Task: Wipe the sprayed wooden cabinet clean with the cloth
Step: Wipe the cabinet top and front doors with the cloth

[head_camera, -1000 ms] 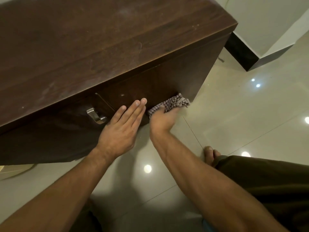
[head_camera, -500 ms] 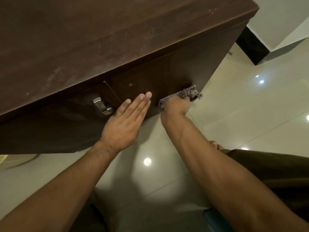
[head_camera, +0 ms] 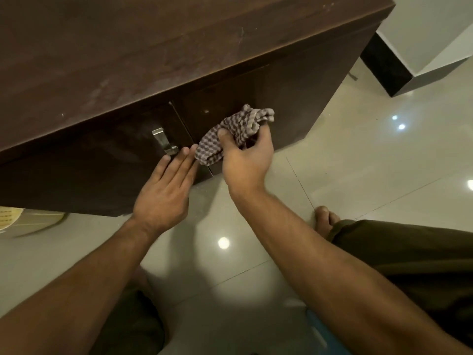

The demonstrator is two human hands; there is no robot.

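Closest in, two bare forearms stretched out over the pale tiled floor (head_camera: 358,162), with a bare foot (head_camera: 325,216) planted well behind the right fingers. Up ahead, the left hand (head_camera: 163,198) lay flat on the front of the cabinet (head_camera: 128,60), fingers straight, close together, holding nothing. Its fingertips sat just below the metal handle (head_camera: 163,142), and whether they touched it could not be told. Just to the right of those tips hung the lower end of the cloth (head_camera: 230,131), checked and bunched up. The right hand (head_camera: 245,165) gripped it, thumb clamped on top and fingers curled round the far side. The cloth was in front of the right-hand door, but whether it met the wood could not be told. A seam (head_camera: 179,116) between the doors ran up just past the left fingertips. Beyond all the fingers spread the dark, streaky cabinet top, and far off to the right of them a black skirting (head_camera: 384,67) lined the wall
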